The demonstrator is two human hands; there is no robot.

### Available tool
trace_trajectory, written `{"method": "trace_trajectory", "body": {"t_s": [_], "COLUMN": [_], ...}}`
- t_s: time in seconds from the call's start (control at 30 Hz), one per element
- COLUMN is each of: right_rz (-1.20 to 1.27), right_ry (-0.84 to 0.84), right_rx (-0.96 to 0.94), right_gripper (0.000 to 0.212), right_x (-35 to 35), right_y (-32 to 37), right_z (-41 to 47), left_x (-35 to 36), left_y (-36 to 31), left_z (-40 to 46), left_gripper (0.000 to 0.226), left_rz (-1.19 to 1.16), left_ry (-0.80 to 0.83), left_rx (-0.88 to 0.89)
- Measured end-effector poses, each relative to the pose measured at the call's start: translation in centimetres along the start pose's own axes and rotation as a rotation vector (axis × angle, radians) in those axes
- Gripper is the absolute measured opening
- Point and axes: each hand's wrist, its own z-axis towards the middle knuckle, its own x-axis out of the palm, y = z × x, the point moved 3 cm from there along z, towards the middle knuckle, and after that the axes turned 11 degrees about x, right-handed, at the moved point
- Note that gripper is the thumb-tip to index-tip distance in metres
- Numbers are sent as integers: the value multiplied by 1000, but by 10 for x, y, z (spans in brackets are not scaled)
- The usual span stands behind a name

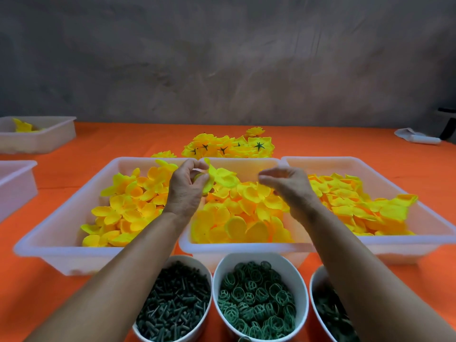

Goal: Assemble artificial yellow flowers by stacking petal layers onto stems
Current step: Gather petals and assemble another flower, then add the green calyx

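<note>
I see an orange tabletop (320, 141) against a grey wall (222, 58). My left hand (187, 188) pinches a yellow petal layer (222, 176) fanning rightward; my right hand (288, 186) hovers, fingers loosely curled.

arms: two, bare to past elbows | sleeves: none visible | left grip (188, 186), right grip (287, 185): ungloved

The left hand (188, 186) pinches yellow petals (219, 177) over the middle tray (237, 250). The right hand (287, 185) hangs beside them with loose fingers, holding nothing. Three trays of petals sit on an orange table (98, 141). Done flowers (229, 145) lie behind.
</note>
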Motion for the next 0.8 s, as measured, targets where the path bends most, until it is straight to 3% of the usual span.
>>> {"method": "trace_trajectory", "body": {"t_s": [0.1,0.3,0.47,0.57,0.67,0.8], "right_rz": [-106,-647,-986,-1014,-809,-677], "right_ry": [-169,-46,2,-39,-79,-41], "right_rx": [5,-29,-54,-111,-95,-37], "right_gripper": [11,43,44,30,13,8], "right_x": [-12,11,27,29,21,15], "right_y": [8,20,-3,-15,-18,-21], "right_z": [7,12,18,15,17,20], "left_x": [1,0,0,1,2,2], "left_y": [-1,-3,-4,-4,-4,-3], "left_z": [1,-1,-3,-4,-3,-1], "left_gripper": [15,16,20,23,25,24], "left_rz": [22,51,45,31,17,12], "left_ry": [-9,-12,25,33,22,23], "left_rx": [18,17,-5,-27,-51,-54]}}
